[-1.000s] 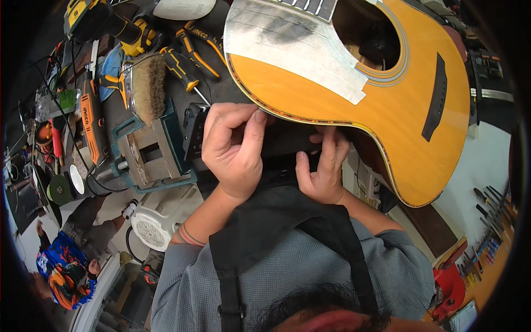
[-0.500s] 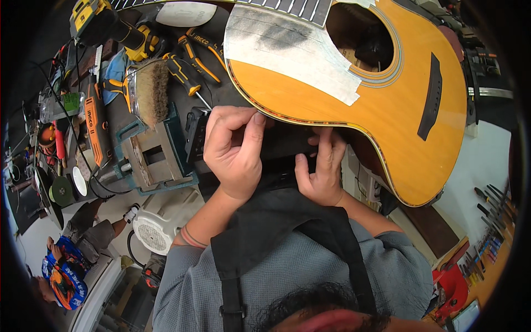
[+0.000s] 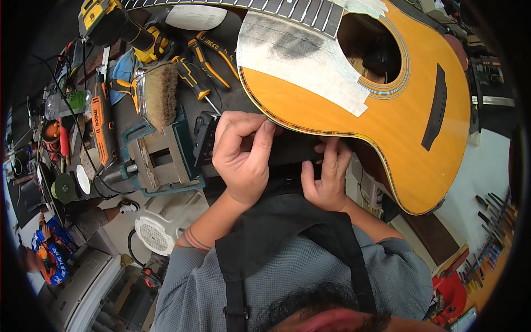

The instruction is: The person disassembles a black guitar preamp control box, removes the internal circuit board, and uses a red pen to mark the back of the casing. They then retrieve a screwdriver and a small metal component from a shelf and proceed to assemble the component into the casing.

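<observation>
Your left hand (image 3: pixel 241 157) pinched narrowly, seemingly for precision, at the acoustic guitar (image 3: pixel 387 133)'s near edge; your right hand (image 3: pixel 327 180)'s grip, part-hidden, couldn't be told

amber guitar (image 3: pixel 310 112), its edging (image 3: pixel 310 130) flecked red and black; dark bridge (image 3: pixel 435 108); white covering (image 3: pixel 310 74) smudged grey; black apron (image 3: pixel 265 232).
</observation>
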A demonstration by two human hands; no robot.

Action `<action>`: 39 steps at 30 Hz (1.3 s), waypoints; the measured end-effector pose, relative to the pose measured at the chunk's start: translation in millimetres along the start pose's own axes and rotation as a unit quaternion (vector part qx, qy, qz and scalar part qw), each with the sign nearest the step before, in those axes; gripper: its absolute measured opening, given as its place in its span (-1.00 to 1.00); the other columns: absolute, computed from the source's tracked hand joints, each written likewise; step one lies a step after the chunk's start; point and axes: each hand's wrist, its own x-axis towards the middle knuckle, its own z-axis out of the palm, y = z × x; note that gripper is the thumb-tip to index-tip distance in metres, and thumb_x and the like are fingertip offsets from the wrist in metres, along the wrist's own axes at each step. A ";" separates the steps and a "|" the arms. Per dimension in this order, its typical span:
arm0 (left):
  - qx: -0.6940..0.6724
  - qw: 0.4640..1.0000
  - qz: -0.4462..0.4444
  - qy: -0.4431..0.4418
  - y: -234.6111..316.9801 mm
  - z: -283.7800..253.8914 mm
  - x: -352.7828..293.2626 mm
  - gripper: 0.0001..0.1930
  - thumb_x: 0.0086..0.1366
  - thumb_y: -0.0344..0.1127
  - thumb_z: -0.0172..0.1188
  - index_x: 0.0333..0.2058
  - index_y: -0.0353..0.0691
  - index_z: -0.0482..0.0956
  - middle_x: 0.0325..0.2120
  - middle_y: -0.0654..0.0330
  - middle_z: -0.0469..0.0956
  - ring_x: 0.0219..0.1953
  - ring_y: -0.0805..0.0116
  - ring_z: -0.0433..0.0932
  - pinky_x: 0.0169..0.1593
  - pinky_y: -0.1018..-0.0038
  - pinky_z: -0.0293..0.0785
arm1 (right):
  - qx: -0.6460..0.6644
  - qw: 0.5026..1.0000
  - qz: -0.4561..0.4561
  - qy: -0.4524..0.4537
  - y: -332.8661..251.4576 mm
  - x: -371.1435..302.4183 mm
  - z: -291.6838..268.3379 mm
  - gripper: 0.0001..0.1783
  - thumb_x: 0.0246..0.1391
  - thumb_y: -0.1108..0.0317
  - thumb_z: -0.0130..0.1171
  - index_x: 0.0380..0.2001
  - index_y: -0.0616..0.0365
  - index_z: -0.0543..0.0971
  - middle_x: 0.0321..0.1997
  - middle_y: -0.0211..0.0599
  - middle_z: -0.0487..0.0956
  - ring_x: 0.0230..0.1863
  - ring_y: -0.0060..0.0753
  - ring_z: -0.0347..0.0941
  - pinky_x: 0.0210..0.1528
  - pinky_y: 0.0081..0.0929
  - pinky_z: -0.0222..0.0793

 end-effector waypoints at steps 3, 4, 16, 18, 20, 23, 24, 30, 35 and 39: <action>-0.018 1.000 -0.020 0.005 -0.2 0.8 -1.7 -0.92 0.50 -0.68 0.31 -0.11 -0.43 0.69 -0.13 0.12 0.58 -0.24 0.44 0.66 -0.16 0.54 0.61 | 0.007 1.000 0.000 0.004 -0.2 1.3 -1.1 0.12 0.12 0.69 0.33 0.71 0.29 0.07 0.40 0.20 0.28 0.15 -0.02 0.55 0.06 -0.25 0.64; -0.020 0.999 -0.025 0.002 -1.3 0.3 -2.0 -0.92 0.50 -0.67 0.31 -0.11 -0.43 0.68 -0.13 0.12 0.57 -0.25 0.44 0.65 -0.16 0.54 0.60 | 0.026 1.000 0.015 0.002 -1.3 0.5 -2.5 0.12 0.13 0.69 0.33 0.71 0.29 0.07 0.41 0.18 0.27 0.17 -0.04 0.54 0.05 -0.27 0.63; -0.215 0.954 -0.209 -0.016 58.2 -67.4 -53.5 -0.84 0.58 -0.50 0.28 0.05 -0.33 0.58 -0.21 0.04 0.70 -0.42 0.39 0.70 -0.41 0.51 0.63 | 0.212 0.973 -0.087 -0.016 -26.0 -15.2 -15.3 -0.10 0.14 0.78 0.22 0.58 0.32 0.30 0.41 0.03 0.28 0.04 -0.28 0.56 0.05 -0.37 0.58; -0.191 0.956 -0.225 0.001 71.5 -86.6 -60.0 -0.79 0.57 -0.44 0.31 0.09 -0.33 0.59 -0.25 0.00 0.74 -0.47 0.33 0.72 -0.49 0.49 0.63 | 0.211 0.971 -0.105 -0.033 -45.9 -4.6 -14.0 -0.15 0.12 0.81 0.20 0.53 0.32 0.38 0.36 0.02 0.36 -0.05 -0.31 0.57 0.05 -0.38 0.59; -0.172 0.962 -0.213 0.011 77.1 -103.5 -62.2 -0.81 0.60 -0.41 0.29 0.07 -0.36 0.61 -0.24 0.01 0.73 -0.46 0.34 0.73 -0.47 0.51 0.64 | 0.216 0.965 -0.138 -0.052 -59.8 5.2 -9.6 -0.15 0.11 0.83 0.20 0.51 0.31 0.40 0.31 0.01 0.41 -0.06 -0.31 0.57 0.03 -0.34 0.60; -0.190 0.962 -0.192 0.029 90.1 -135.9 -67.8 -0.82 0.64 -0.37 0.23 0.07 -0.35 0.61 -0.20 0.02 0.70 -0.45 0.38 0.74 -0.46 0.54 0.64 | 0.203 0.952 -0.214 -0.084 -73.8 31.8 -3.8 -0.18 0.12 0.82 0.20 0.48 0.21 0.45 0.24 -0.03 0.48 -0.03 -0.28 0.57 -0.01 -0.31 0.59; -0.196 0.965 -0.165 0.050 93.4 -144.8 -69.3 -0.82 0.65 -0.37 0.22 0.07 -0.34 0.61 -0.19 0.02 0.69 -0.45 0.40 0.72 -0.46 0.55 0.63 | 0.175 0.956 -0.218 -0.084 -76.1 44.0 0.5 -0.22 0.13 0.78 0.23 0.45 0.16 0.49 0.24 -0.01 0.51 0.07 -0.12 0.58 0.07 -0.26 0.57; -0.194 0.965 -0.110 0.137 112.7 -188.5 -73.5 -0.86 0.65 -0.33 0.21 0.02 -0.25 0.63 -0.22 0.14 0.69 -0.48 0.46 0.61 -0.50 0.60 0.45 | -0.047 0.926 -0.330 -0.177 -82.5 113.9 47.4 -0.17 0.05 0.66 0.26 0.45 0.05 0.50 0.54 -0.08 0.38 0.62 0.16 0.26 0.63 0.08 0.21; -0.211 0.962 -0.096 0.143 121.3 -208.8 -80.9 -0.86 0.64 -0.33 0.23 0.00 -0.26 0.64 -0.26 0.15 0.69 -0.51 0.49 0.62 -0.51 0.60 0.48 | -0.085 0.924 -0.319 -0.192 -96.2 137.8 56.5 -0.15 0.09 0.65 0.24 0.50 0.05 0.46 0.60 -0.06 0.36 0.59 0.15 0.30 0.60 0.05 0.30; -0.225 0.959 -0.099 0.143 127.5 -216.1 -84.2 -0.86 0.62 -0.35 0.27 -0.01 -0.27 0.66 -0.29 0.16 0.71 -0.50 0.49 0.68 -0.51 0.57 0.54 | -0.133 0.914 -0.336 -0.183 -103.4 153.8 61.4 -0.25 0.10 0.60 0.32 0.41 0.10 0.51 0.43 -0.14 0.50 0.41 0.04 0.45 0.46 -0.03 0.43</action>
